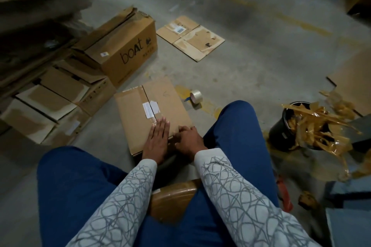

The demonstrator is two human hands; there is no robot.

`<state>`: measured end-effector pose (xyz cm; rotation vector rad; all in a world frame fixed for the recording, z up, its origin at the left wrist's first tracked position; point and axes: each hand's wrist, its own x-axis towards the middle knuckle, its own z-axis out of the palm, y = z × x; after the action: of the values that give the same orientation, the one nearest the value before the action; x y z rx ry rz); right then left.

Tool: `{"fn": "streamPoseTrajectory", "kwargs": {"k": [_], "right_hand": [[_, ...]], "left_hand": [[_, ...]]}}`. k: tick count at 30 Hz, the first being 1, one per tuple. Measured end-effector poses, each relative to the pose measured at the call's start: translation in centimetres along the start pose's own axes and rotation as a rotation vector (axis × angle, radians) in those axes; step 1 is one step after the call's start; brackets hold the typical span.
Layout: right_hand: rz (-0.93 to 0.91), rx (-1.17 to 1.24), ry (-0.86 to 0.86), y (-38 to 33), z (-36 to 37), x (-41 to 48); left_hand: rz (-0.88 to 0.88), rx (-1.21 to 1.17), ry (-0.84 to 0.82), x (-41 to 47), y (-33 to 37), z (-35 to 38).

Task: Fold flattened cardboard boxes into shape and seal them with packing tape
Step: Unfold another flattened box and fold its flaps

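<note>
1. Between the two blue-clad knees, on the concrete floor, I see the cardboard box already folded into shape, with its top flaps closed and meeting in a seam that runs away from me.
2. Over this seam lies a white label, and clear tape shines on the near end of the seam.
3. My left hand lies flat on the box top, fingers straight and together, pressing on the taped end; it holds nothing.
4. My right hand is at the near right edge of the box with fingers curled on the cardboard edge; whether it pinches something, I cannot tell.
5. Just beside the box, on its right, the tape roll stands on the floor, apart from both hands.
6. Farther right is a black bucket full of crumpled brown tape scraps.
7. Behind the box, to the left, stands a bigger carton printed "boAt", and a flattened box lies on the floor beyond.
</note>
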<state>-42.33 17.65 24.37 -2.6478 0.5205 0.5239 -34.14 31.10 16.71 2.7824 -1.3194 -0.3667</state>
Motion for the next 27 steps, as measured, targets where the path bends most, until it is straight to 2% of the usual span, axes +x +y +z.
{"fn": "streamPoseTrajectory", "kwargs": {"k": [4,10,13,17,20,22,24,27], "right_hand": [[0.021,0.077,0.000,-0.3,-0.5,-0.6],[0.069,0.125,0.058,-1.3,0.1,-0.5],[0.088,0.145,0.094,-0.7,-0.4,0.3],[0.161,0.356,0.290,-0.4,-0.3,2.1],[0.214,0.580,0.427,0.7,-0.9,4.0],[0.268,0.673,0.498,1.9,-1.7,5.9],[0.333,0.735,0.567,3.6,-2.3,8.5],[0.451,0.796,0.580,6.7,-2.3,13.8]], "left_hand": [[-0.027,-0.051,0.028,0.0,-0.3,-0.6],[-0.082,-0.037,-0.067,-0.5,-0.5,-0.2],[-0.090,-0.120,-0.028,-0.1,-0.1,-0.6],[-0.105,-0.231,0.101,1.0,0.8,-2.7],[-0.090,-0.157,0.202,2.6,1.5,-5.1],[-0.079,-0.106,0.223,4.2,1.8,-6.2],[-0.038,-0.154,0.222,6.6,2.0,-6.7],[0.023,-0.235,0.174,11.9,2.4,-6.7]]}}
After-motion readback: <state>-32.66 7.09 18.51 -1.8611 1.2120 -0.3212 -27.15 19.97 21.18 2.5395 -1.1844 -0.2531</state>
